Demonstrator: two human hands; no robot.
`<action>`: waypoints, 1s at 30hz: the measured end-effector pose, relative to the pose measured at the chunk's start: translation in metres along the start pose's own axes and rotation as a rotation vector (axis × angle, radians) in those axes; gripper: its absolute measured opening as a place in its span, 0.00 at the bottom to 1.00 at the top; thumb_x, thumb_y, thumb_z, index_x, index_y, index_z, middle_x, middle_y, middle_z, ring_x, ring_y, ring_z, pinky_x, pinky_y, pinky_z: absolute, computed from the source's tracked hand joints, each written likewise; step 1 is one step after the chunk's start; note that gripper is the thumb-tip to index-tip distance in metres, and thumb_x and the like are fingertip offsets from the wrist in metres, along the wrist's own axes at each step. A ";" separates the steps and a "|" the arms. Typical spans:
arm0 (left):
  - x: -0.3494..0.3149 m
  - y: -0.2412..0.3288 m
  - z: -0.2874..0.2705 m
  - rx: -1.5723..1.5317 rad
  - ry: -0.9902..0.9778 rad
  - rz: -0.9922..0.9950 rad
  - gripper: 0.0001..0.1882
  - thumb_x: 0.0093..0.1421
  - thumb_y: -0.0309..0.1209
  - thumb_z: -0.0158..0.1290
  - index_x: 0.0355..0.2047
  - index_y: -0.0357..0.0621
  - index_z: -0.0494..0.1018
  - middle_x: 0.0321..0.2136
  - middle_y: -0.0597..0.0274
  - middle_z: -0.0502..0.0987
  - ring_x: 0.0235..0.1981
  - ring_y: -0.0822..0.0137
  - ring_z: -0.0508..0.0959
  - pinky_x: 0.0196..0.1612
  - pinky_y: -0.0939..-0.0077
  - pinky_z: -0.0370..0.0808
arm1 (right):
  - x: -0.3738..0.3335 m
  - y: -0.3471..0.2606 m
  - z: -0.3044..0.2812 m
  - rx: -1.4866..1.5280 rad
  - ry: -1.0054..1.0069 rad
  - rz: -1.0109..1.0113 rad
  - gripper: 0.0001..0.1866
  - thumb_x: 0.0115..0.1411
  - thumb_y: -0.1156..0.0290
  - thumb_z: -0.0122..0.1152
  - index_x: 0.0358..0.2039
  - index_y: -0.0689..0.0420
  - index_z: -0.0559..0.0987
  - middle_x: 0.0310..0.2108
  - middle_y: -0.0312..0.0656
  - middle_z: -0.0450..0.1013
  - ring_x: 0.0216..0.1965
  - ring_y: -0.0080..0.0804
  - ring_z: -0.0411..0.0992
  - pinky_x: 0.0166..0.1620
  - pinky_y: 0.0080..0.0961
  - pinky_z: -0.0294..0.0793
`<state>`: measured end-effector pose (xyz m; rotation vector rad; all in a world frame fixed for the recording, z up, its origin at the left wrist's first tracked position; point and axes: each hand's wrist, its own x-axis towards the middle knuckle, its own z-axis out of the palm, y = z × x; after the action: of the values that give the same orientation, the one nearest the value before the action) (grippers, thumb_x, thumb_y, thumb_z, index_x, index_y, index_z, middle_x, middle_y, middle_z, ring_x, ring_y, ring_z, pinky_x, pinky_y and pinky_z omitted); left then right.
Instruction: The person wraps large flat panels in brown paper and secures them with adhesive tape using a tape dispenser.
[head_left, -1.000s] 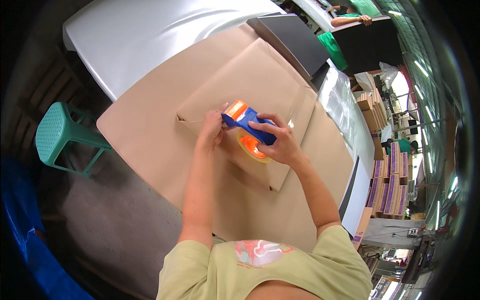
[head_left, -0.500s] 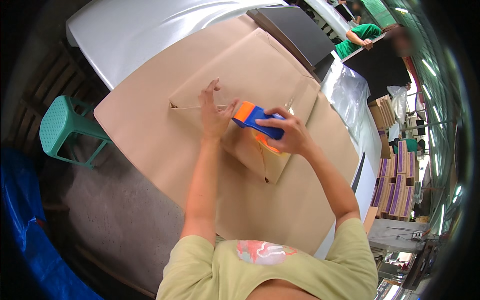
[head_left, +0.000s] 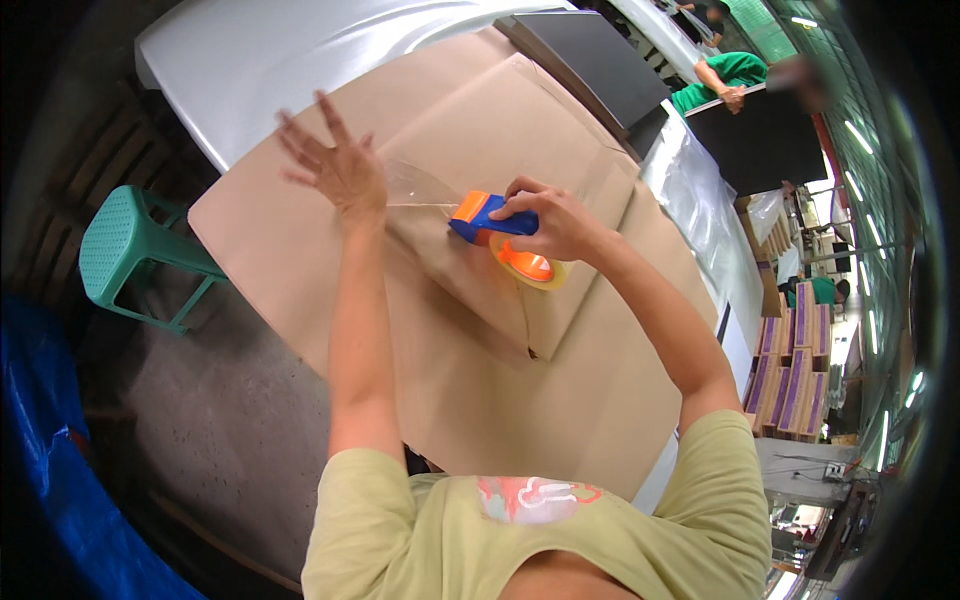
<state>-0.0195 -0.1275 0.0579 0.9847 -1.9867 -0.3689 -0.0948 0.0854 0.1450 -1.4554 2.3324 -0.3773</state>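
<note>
A flat brown cardboard package (head_left: 510,120) lies on a large brown sheet (head_left: 470,420). My right hand (head_left: 560,220) is closed round the handle of a blue and orange tape dispenser (head_left: 480,215), whose tape roll (head_left: 530,265) hangs below. The dispenser's orange head is over the package's near-left side. Clear tape (head_left: 420,185) shows on the package to the left of that head. Fingers spread wide, my left hand (head_left: 340,170) is beside the package's left corner and holds nothing; its fingertips are slightly blurred.
Dark flat panels (head_left: 590,70) lie at the far edge of the sheet. A green plastic stool (head_left: 130,250) stands at the left. Silvery plastic (head_left: 260,70) covers a surface behind. At the far right, a person in green (head_left: 735,75) holds a black panel; stacked boxes (head_left: 795,350) stand nearer.
My left hand has swung left and away from the dispenser, its fingers spreading. The dispenser in my right hand has shifted slightly left, showing more of the tape roll.
</note>
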 end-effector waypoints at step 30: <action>-0.088 0.006 0.025 0.219 -0.710 0.439 0.22 0.65 0.51 0.27 0.59 0.76 0.56 0.62 0.80 0.52 0.64 0.71 0.50 0.64 0.60 0.46 | -0.101 0.059 -0.006 0.029 -0.212 -0.075 0.23 0.38 0.68 0.59 0.39 0.58 0.78 0.45 0.46 0.69 0.42 0.42 0.71 0.49 0.29 0.69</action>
<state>-0.0147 -0.0595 -0.0035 0.5425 -2.8612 -0.2757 -0.1047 0.2021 0.1425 -1.4937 2.1027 -0.2617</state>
